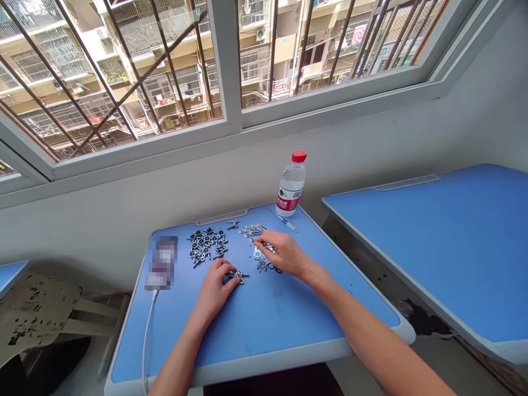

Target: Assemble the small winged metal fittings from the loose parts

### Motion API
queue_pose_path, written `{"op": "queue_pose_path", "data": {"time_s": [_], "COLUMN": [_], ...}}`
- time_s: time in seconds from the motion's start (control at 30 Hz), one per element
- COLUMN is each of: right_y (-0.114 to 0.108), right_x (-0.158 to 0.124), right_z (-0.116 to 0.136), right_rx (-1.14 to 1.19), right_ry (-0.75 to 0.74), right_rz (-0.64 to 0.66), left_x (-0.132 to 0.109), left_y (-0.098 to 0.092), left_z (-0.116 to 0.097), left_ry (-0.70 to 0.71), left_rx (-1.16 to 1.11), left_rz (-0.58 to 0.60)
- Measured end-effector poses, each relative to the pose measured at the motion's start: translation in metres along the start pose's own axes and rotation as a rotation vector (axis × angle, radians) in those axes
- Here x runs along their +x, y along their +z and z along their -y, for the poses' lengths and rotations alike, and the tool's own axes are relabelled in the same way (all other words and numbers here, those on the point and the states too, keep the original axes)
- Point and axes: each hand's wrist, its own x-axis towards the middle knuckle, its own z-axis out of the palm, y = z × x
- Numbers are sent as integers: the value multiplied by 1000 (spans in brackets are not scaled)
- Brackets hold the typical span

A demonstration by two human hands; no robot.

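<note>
My left hand (pixel 218 283) is closed, thumb and fingers holding a small metal part with a round centre and projecting arms (pixel 239 274) on the desk. Farther right, my right hand (pixel 286 254) has its thumb and forefinger pinched together over the loose pieces. What they hold is too small to make out. Just beyond the fingertips lies a pile of silver pieces (pixel 251 230). Under and beside this hand are small shiny bits (pixel 262 265), pale flat pieces (pixel 257 253) and dark rings (pixel 272 268), partly covered. Several similar round-centred metal parts (pixel 206 242) are grouped at the back left.
A water bottle with a red cap (pixel 291 187) stands at the desk's back right, near a blue-and-clear pen (pixel 285 221). A blurred-out phone-like object (pixel 163 261) with a white cable (pixel 149 330) lies left. Another blue desk (pixel 445 236) stands to the right.
</note>
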Motion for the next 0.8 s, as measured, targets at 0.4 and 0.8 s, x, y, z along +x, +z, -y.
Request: {"op": "queue_pose_path", "data": {"time_s": [0.4, 0.8], "right_y": [-18, -24], "right_x": [3, 3], "right_z": [-12, -18], "right_rx": [-189, -397], "right_ry": [262, 366], "right_rz": [114, 288], "left_x": [1, -2], "left_y": [-4, -8], "left_z": [-3, -13], "left_ry": [-7, -43], "left_rx": [-22, -13], "left_rz": [25, 35]}}
